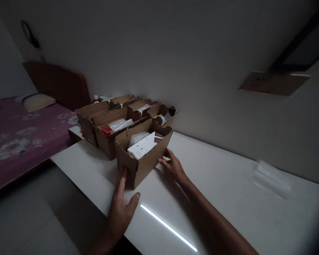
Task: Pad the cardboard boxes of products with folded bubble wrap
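Touching the front box at its near left end, the left hand is spread, thumb off the cardboard. The right hand meets its right side; whether it grips, I cannot tell. The box, holding a card, stands on the table.

Your left hand and right hand are at opposite sides of the nearest cardboard box, which holds a white packet, on the tabletop. Beyond it you see more open boxes, with a bed farther left.
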A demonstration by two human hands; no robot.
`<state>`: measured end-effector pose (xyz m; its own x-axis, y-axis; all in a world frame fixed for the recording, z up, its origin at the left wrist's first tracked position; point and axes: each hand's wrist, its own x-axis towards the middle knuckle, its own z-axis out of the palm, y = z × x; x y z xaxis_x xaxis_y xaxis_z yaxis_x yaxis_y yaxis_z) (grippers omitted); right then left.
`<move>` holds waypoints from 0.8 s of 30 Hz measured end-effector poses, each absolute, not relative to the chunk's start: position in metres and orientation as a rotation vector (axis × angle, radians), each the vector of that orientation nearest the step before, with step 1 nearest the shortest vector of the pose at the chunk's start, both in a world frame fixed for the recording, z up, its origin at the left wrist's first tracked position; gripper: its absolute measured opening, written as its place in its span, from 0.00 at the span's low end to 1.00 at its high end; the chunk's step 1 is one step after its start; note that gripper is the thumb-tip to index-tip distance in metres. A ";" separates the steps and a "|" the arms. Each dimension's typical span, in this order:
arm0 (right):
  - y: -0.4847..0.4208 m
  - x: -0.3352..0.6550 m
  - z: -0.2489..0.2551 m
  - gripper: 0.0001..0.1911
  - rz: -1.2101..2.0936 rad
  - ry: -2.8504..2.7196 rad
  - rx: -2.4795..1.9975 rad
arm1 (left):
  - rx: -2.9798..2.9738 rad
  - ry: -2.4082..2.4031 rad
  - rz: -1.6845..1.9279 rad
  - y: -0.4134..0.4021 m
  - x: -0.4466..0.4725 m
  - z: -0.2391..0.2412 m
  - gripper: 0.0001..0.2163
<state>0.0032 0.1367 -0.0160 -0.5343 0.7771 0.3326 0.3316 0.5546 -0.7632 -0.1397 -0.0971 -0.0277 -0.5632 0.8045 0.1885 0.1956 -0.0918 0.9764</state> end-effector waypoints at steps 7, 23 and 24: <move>0.130 -0.049 -0.062 0.33 0.605 -2.180 -0.970 | 0.982 1.623 1.520 -0.054 -0.173 -0.024 0.39; 0.054 0.016 -0.030 0.25 0.194 -2.738 -0.851 | 1.607 1.665 1.016 -0.063 -0.148 -0.020 0.26; 0.057 0.026 -0.030 0.26 0.162 -2.751 -0.893 | 1.692 1.625 0.972 -0.054 -0.143 -0.019 0.25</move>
<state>0.0262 0.0567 -0.0298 -0.7829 0.5905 0.1958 0.5635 0.8065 -0.1790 -0.1432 -0.0540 -0.0187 -0.0145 0.9946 0.1030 0.5611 -0.0772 0.8241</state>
